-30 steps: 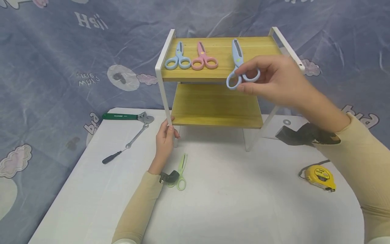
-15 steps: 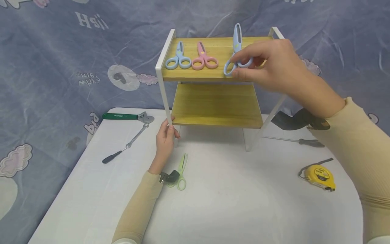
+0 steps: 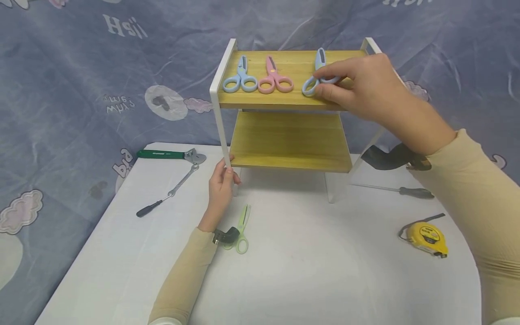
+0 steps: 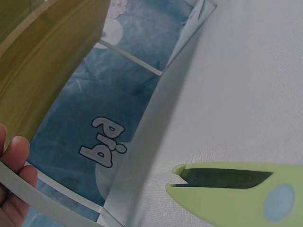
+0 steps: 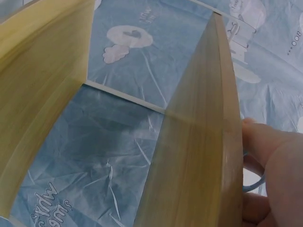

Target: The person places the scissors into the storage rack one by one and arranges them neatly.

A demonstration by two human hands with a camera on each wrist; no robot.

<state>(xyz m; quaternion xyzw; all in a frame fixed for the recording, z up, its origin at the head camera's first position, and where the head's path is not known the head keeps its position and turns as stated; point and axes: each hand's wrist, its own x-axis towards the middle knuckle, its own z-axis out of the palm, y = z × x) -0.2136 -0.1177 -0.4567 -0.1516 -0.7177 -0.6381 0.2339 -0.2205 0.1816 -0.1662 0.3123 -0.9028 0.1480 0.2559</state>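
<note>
Pinching blue scissors (image 3: 319,77) on top shelf (image 3: 284,97): right hand (image 3: 365,90) fingers; left hand (image 3: 221,185) fingers grasping shelf leg (image 3: 221,131)

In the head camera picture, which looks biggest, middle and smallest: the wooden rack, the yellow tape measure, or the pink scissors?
Largest to smallest, as they look in the head view:
1. Wooden rack: by far the biggest.
2. Yellow tape measure
3. Pink scissors

The last two look close in size. The tape measure sits nearer the camera, so that order is unsure.
</note>
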